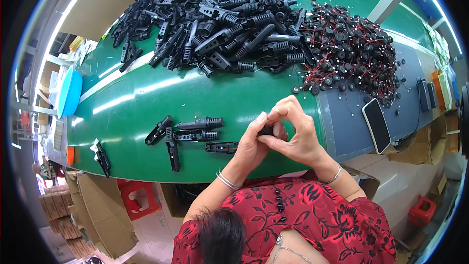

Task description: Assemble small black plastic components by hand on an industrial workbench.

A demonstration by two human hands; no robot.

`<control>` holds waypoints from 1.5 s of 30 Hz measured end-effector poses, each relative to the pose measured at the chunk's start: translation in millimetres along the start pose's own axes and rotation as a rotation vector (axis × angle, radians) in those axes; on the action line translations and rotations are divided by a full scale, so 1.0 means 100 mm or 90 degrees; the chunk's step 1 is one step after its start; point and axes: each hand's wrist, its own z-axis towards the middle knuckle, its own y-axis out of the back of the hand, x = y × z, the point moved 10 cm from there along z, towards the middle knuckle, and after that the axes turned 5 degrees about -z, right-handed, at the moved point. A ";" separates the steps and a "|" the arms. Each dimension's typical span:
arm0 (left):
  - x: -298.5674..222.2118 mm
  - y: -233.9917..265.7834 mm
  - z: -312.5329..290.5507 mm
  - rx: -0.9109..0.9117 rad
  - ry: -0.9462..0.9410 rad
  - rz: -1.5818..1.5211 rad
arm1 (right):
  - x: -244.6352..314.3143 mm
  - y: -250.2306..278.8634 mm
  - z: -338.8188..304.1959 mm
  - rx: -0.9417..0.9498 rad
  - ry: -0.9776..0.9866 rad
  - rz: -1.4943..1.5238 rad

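Both hands meet over the front of the green table. Between their fingertips is a small black part (pixel 266 130), mostly hidden by the fingers, so its full shape cannot be made out. My left hand (pixel 254 142) is closed around it, and the thumb and fingers of my right hand (pixel 298 134) pinch at it from the other side. Just left of my left hand lies a black plastic housing (pixel 221 147). Further left, several similar housings with ribbed ends (pixel 196 135) lie loosely together. One more black housing (pixel 103 160), with something white at its end, rests near the left front edge.
A big heap of black housings (pixel 215 24) covers the table's far side. Beside it is a pile of small round black parts with red wires (pixel 349 51). A phone (pixel 376 125) lies on the grey mat (pixel 344 137). A blue basin (pixel 70 92) stands at left.
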 end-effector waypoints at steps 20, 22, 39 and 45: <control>0.09 0.04 -0.02 0.013 -0.015 -0.009 | -0.17 -0.02 -0.11 0.001 -0.096 0.064; 0.03 -0.01 -0.08 -0.017 -0.030 -0.027 | -0.09 -0.03 -0.11 -0.004 -0.051 0.064; -1.95 -0.05 -0.91 -0.392 -0.234 1.498 | -0.55 0.42 0.34 0.151 0.099 -0.456; -1.95 0.36 -0.64 -0.370 -0.233 1.487 | -0.76 0.21 0.35 0.255 0.078 -0.453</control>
